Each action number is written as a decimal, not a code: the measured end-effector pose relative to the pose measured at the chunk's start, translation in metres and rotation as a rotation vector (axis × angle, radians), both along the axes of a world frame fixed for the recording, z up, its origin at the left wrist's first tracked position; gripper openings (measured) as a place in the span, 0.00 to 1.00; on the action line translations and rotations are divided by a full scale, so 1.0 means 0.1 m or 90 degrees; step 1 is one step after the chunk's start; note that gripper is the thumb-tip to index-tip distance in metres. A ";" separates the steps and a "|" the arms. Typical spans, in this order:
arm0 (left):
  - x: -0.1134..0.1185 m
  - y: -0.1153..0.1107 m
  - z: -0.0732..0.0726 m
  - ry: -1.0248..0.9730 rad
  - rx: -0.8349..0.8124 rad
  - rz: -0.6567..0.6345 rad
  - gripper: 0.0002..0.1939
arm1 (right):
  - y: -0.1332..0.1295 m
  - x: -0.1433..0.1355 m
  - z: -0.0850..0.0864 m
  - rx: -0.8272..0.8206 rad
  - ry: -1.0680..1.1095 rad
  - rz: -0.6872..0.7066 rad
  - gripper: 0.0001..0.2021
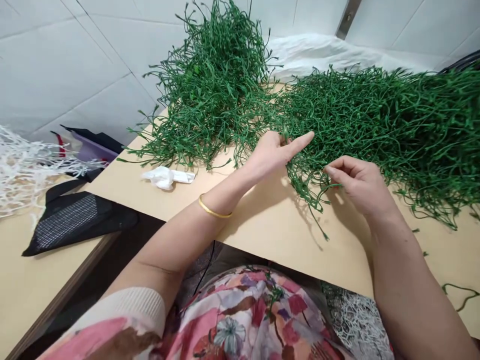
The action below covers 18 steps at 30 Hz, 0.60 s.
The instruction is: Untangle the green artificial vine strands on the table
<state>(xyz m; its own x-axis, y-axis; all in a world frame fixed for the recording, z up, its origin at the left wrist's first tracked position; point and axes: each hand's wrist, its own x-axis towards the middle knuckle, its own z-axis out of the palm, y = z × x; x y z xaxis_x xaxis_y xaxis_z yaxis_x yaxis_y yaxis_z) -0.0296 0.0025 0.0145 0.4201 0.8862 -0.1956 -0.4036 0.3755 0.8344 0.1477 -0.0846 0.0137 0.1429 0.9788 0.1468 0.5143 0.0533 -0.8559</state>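
A large heap of green knotted strands (360,120), like thin cord with small tufts at the ends, covers the back and right of the table. My left hand (275,150), with a gold bangle on its wrist, is at the heap's near edge. One digit stretches out to the right; the others curl in among the strands and are partly hidden. Right of it, my right hand (354,180) is closed in a pinch of thumb and forefinger on a green strand. A small loose tuft of strands (309,192) hangs between both hands over the tabletop.
A second green mound (221,75) rises at the back left. Crumpled white tissue (163,177) lies on the pale tabletop (270,220). White netting (30,170) and a black mesh-panelled item (75,220) are at left. Tiled wall (56,60) stands behind.
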 end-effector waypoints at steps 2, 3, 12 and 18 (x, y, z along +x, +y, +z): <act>-0.13 -0.09 0.03 0.114 0.086 -0.062 0.13 | 0.01 0.02 0.00 0.009 -0.027 -0.011 0.07; -0.18 -0.14 0.04 0.176 0.124 -0.099 0.13 | 0.01 0.02 0.00 0.017 -0.038 -0.020 0.07; -0.13 -0.31 -0.10 0.229 0.158 -0.242 0.06 | -0.34 -0.09 0.20 0.097 -0.101 -0.077 0.10; 0.00 -0.30 -0.07 0.329 0.281 -0.314 0.11 | -0.86 -0.24 -0.08 0.043 -0.216 -0.007 0.22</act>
